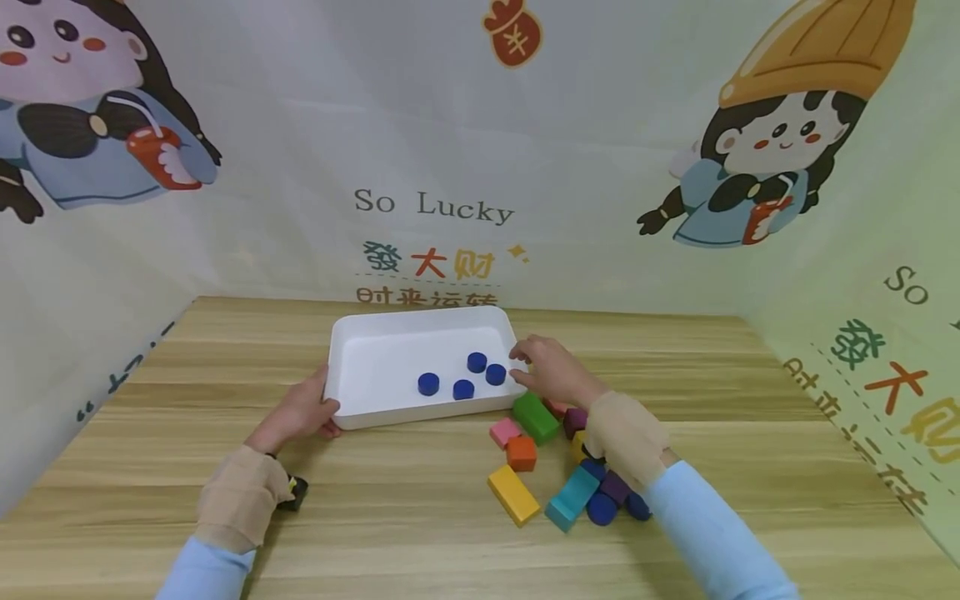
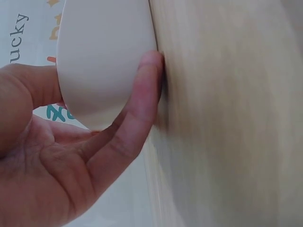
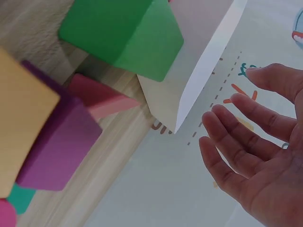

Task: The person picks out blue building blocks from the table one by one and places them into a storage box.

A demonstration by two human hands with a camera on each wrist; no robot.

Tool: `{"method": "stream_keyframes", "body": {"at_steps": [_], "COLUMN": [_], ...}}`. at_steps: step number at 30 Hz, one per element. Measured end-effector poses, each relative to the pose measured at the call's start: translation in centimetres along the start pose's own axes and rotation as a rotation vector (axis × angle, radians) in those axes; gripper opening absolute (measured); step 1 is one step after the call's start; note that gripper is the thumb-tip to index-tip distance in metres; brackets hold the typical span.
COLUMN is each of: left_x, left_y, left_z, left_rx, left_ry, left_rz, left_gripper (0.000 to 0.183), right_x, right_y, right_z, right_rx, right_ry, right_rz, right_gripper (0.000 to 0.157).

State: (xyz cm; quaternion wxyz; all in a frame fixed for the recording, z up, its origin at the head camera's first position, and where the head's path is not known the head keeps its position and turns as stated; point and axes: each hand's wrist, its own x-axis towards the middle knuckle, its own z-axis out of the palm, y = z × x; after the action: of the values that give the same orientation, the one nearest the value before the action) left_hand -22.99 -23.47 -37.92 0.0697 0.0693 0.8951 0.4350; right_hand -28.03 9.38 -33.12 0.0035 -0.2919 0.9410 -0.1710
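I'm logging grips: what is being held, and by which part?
The left hand grips the white tray by its left end; the right hand holds nothing.

It seems a screened-off table booth; home or lab, I cannot tell: wood-grain tabletop (image 1: 405, 533) w/ pale sheets (image 1: 285, 150) at back & both sides, printed w/ cartoon figures (image 1: 772, 167) & "So Lucky" txt (image 1: 422, 204).
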Motion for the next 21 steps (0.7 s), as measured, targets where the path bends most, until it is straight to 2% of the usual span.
{"method": "stream_keyframes", "body": {"at_steps": [4, 11, 21], "left_x": [0.0, 0.0, -0.2], "left_y": [0.0, -0.1, 0.0], "left_z": [0.0, 0.0, -0.2], "left_rx": [-0.012, -0.004, 0.007], "left_ry": [-0.003, -0.018, -0.019], "left_rz": [0.006, 0.000, 0.006], "left_gripper": [0.042, 0.042, 0.047], "right_x": [-0.6, -1.4, -2.5], "right_y": [0.1, 0.5, 0.8], "right_z": [-0.2, -0.3, -0.5], "right_rx": [0.014, 0.042, 0.072], "right_ry": [-0.007, 0.029, 0.013], "right_rz": [0.015, -0.024, 0.048], "right_gripper": [0.027, 0.026, 0.026]}}
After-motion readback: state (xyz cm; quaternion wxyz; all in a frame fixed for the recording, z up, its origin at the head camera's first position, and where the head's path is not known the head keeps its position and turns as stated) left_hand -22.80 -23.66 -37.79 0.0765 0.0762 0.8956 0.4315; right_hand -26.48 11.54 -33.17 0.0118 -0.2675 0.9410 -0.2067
